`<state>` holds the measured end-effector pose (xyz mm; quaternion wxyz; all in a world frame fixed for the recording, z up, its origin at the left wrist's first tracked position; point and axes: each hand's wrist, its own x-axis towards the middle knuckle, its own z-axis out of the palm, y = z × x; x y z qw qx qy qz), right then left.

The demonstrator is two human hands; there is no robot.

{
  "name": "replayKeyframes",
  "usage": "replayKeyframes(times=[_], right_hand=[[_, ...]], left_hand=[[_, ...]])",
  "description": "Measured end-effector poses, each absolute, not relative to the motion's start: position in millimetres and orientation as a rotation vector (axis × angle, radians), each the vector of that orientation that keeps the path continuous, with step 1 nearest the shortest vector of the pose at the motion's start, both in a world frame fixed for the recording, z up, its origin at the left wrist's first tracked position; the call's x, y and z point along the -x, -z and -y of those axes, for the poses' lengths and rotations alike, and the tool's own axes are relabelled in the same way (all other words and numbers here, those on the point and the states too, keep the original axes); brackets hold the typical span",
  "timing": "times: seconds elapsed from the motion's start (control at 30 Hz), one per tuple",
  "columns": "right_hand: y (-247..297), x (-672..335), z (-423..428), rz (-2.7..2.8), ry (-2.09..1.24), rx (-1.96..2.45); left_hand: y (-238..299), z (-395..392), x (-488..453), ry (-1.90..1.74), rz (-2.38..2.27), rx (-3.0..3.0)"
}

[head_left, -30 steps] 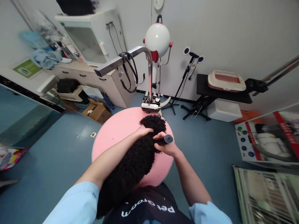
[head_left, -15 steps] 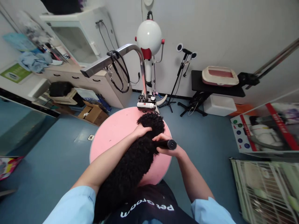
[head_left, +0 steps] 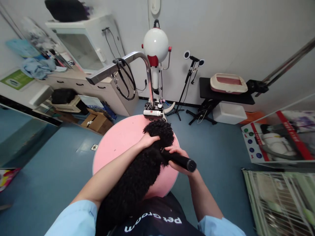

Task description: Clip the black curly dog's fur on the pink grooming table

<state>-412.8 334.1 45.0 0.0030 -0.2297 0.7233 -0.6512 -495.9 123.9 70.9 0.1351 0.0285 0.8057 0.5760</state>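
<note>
Right fingers [head_left: 175,150] clasp the clipper [head_left: 181,160], its butt jutting near-right; left hand [head_left: 147,141] touches the dog [head_left: 136,175], finger grip unclear.

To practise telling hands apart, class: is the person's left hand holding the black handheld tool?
No, the right hand grips the black handheld tool, while the left hand lies on the curly black animal.

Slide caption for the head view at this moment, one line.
Left hand on a curly-coated black animal, right hand holding black clippers against it, at a round pink table.
</note>
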Motion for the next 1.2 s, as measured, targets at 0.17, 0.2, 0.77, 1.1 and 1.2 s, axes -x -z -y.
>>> replayKeyframes(times=[0.17,0.2,0.77,1.1,1.2], right_hand=[[-63,412,-329,-2.315,2.139,0.774],[-62,414,-329,-2.328,2.098,0.78],[-87,409,-346,-2.372,1.963,0.745],[-88,408,-328,-2.369,2.189,0.46],[-84,405,-330,-2.386,2.072,0.446]], left_hand=[[-71,-126,495,-1.628,-2.367,-0.08],[-71,-126,495,-1.618,-2.382,-0.069],[-76,-131,485,-1.729,-2.313,-0.125],[-73,-135,483,-1.677,-2.39,-0.124],[-65,-132,485,-1.673,-2.407,-0.163]])
